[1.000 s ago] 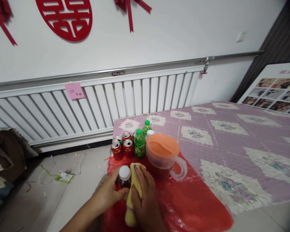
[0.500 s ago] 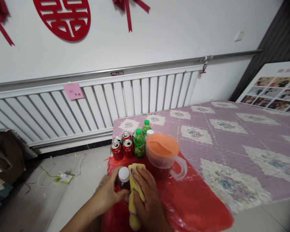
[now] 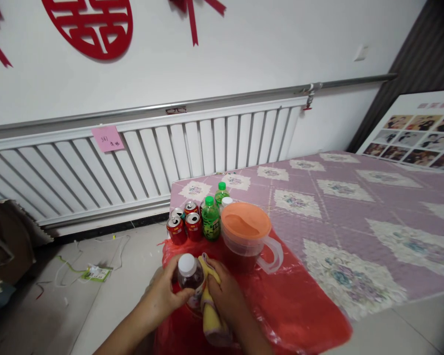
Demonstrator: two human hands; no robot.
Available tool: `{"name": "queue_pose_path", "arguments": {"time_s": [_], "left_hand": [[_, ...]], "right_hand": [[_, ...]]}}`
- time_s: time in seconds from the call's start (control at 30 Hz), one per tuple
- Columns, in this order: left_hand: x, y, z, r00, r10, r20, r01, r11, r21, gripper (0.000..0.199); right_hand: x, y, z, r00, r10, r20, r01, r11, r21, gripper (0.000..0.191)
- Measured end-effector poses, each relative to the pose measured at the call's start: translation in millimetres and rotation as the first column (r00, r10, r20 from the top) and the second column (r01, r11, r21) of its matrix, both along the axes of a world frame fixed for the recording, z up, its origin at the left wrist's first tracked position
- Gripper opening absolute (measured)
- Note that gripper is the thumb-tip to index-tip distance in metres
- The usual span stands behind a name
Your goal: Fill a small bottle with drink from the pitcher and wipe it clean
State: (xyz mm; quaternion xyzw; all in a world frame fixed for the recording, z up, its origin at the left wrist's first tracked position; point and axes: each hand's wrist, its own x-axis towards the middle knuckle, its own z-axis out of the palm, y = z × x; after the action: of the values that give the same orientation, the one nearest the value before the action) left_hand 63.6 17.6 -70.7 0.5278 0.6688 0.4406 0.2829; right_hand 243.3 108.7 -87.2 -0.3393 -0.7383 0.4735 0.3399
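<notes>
My left hand [image 3: 167,286] is wrapped around a white-capped bottle [image 3: 191,277] with dark contents, upright over the red plastic sheet [image 3: 292,301]. In my right hand [image 3: 225,291] is a folded yellow cloth [image 3: 209,301], pressed against the bottle's right side. Just beyond my hands stands a clear pitcher [image 3: 240,241] with an orange lid [image 3: 246,220] and a handle on its right. To its left are green-capped bottles [image 3: 210,222] and several red cans [image 3: 175,230], with a white cap partly hidden behind the pitcher.
A surface with a purple floral cover [image 3: 299,227] stretches away to the right. Behind it runs a white radiator [image 3: 163,153] with a pink note [image 3: 108,139]. A photo board [image 3: 414,133] leans at the right. Cables and a green package [image 3: 96,273] lie on the floor.
My right hand and the cloth have slid lower along the bottle's right side, showing more of the bottle. The cloth's lower end has swung right. My left hand keeps its hold.
</notes>
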Motion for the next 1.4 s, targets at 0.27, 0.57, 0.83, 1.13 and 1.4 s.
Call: {"name": "queue_pose_path", "arguments": {"time_s": [0.27,0.57,0.83,1.13,1.4], "left_hand": [[3.0,8.7,-5.5,0.973,0.125,0.194,-0.147,0.984,0.104,0.069],[-6.6,7.7,13.6,0.954,0.105,0.282,-0.13,0.989,0.074,0.06],[-9.9,-6.7,14.3,0.964,-0.105,0.243,0.095,0.994,0.052,0.056],[-10.6,-13.2,21.4,0.97,-0.214,0.114,0.221,0.974,-0.044,0.072],[-11.0,-10.3,21.6,0.948,-0.278,0.153,0.284,0.959,-0.02,0.077]], "right_hand": [[-3.4,-19.4,-2.2,0.983,-0.045,-0.178,0.107,0.929,0.355,0.053],[-11.7,-12.6,-13.6,0.984,-0.033,0.174,-0.002,0.98,0.197,0.055],[-7.7,-26.7,-1.9,0.988,0.024,-0.155,0.049,0.892,0.449,0.057],[-5.4,-12.7,-5.3,0.996,0.01,0.091,-0.02,0.994,0.108,0.051],[3.3,-29.6,9.8,0.986,0.008,-0.166,0.071,0.883,0.464,0.055]]}}
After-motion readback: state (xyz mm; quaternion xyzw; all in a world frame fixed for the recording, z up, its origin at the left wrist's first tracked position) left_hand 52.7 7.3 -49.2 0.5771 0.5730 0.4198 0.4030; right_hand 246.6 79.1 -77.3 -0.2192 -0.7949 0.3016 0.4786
